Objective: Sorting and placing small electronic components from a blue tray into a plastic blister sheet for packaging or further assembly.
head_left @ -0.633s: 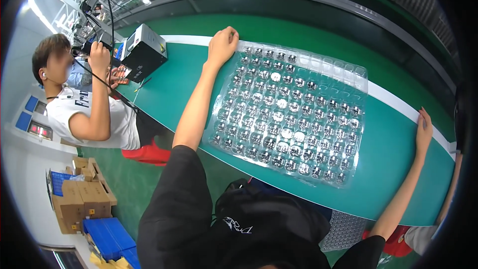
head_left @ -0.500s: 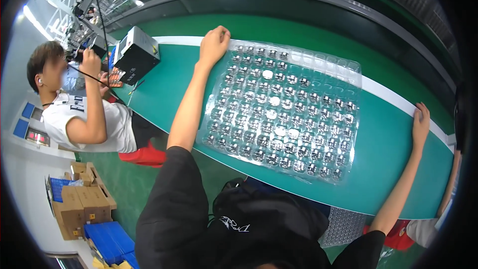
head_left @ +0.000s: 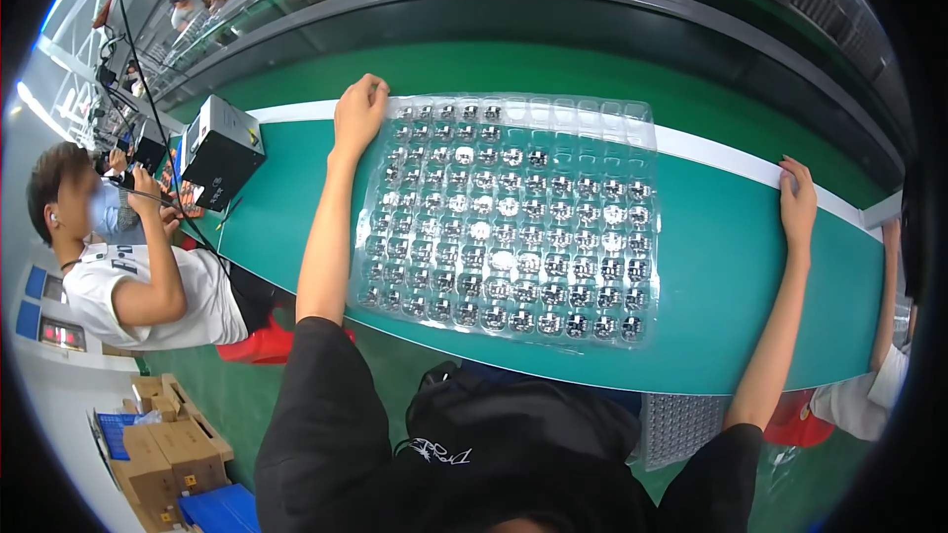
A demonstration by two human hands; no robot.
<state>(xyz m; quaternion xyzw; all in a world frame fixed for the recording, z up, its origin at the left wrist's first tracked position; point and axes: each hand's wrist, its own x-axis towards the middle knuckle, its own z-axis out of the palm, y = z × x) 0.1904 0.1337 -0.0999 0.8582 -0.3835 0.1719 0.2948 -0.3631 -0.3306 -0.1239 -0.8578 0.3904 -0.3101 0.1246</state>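
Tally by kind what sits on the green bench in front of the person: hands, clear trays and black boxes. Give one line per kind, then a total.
Hands: 2, the left hand and the right hand
Clear tray of small parts: 1
Black box: 1
Total: 4

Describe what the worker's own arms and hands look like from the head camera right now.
Both arms are bare from the short black sleeves of a T-shirt down to the left hand and right hand. No gloves, watch or wrist strap show on either. The shirt bears a small white marking on its front.
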